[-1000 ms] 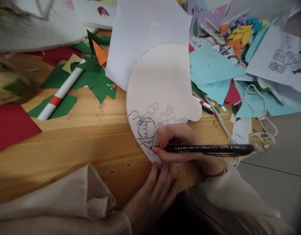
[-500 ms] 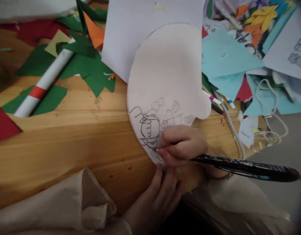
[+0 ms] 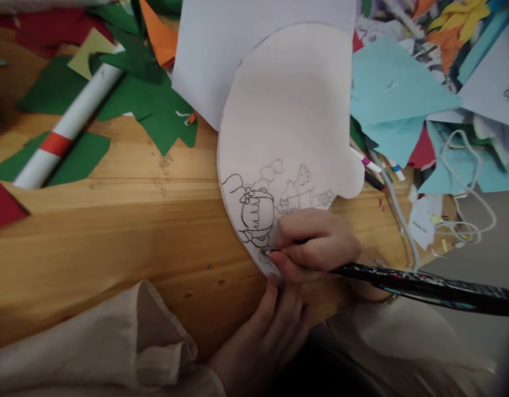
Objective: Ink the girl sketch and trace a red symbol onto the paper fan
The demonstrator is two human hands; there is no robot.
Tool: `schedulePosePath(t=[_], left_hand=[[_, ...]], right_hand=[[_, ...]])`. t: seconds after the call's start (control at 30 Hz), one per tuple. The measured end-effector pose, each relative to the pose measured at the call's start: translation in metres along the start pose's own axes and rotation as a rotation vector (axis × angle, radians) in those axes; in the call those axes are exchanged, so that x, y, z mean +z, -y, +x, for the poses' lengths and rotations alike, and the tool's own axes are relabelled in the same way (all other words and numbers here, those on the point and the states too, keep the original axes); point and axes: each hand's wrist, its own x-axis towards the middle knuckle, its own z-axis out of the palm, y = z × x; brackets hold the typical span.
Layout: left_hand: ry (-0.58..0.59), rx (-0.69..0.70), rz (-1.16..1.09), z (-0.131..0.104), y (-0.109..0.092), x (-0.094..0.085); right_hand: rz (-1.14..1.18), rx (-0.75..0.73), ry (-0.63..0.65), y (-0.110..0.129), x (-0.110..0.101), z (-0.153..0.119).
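wooden tabletop (image 3: 126,237) supports the work. green paper scraps (image 3: 159,118) and a white tube with a red band (image 3: 74,124) lie at the left; light-blue paper (image 3: 403,82) and a pale looped cord (image 3: 481,165) lie at the right.

work piece: white paper cutout (image 3: 295,105), rounded, at the centre of the scene. its far part overlaps a white sheet (image 3: 204,66); its near, narrow end reaches the left hand (image 3: 264,331). black line figures (image 3: 257,212) occupy the near portion.

handling: the cutout is probably light and fairly stiff, yet liable to crease or slide under side load. take hold at the plain outer edge, clear of the lines — fresh ink may smear. the black pen (image 3: 403,282) is likely light, rigid and smooth; grip the barrel close to the tip for control.

right hand (image 3: 320,242): closed around the pen, fingers curled and bunched low on the barrel, side of the hand over the near right part of the cutout. the pen tip is at the figures; whether it touches the paper is too small to tell.

left hand: loosely open, fingers extended, fingertips touching the cutout's near end — thumb position cannot be told.
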Motion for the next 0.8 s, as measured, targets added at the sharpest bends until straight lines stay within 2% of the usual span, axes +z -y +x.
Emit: schedulePosePath(t=[0.1, 0.13, 0.3, 0.37, 0.5, 0.57, 0.73, 0.8], left_hand=[[-0.003, -0.003, 0.003, -0.0003, -0.0002, -0.0002], [-0.006, -0.006, 0.004, -0.0003, -0.0004, -0.0003], [-0.003, -0.003, 0.005, 0.0002, -0.0007, -0.0002], [0.002, 0.002, 0.001, 0.0006, -0.0004, 0.0001], [0.008, -0.002, 0.018, 0.001, 0.0003, -0.0002], [0.01, -0.001, 0.028, 0.001, 0.0005, -0.0008], [0.026, 0.005, 0.031, 0.0006, 0.0001, -0.002], [0.025, 0.009, 0.032, 0.0003, 0.0, -0.0021]], right_hand=[[0.126, 0.076, -0.223, 0.0045, 0.004, 0.0009], [0.133, 0.083, -0.231, 0.0055, 0.0048, 0.0005], [-0.062, 0.043, -0.002, 0.0051, 0.0038, -0.0032], [-0.073, 0.063, -0.008, 0.0053, 0.0037, -0.0036], [0.023, 0.065, -0.152, 0.0067, 0.0064, -0.0028], [0.038, 0.075, -0.177, 0.0068, 0.0076, -0.0031], [-0.053, 0.062, -0.012, 0.0043, 0.0063, -0.0055], [-0.051, 0.042, -0.018, 0.0032, 0.0057, -0.0058]])
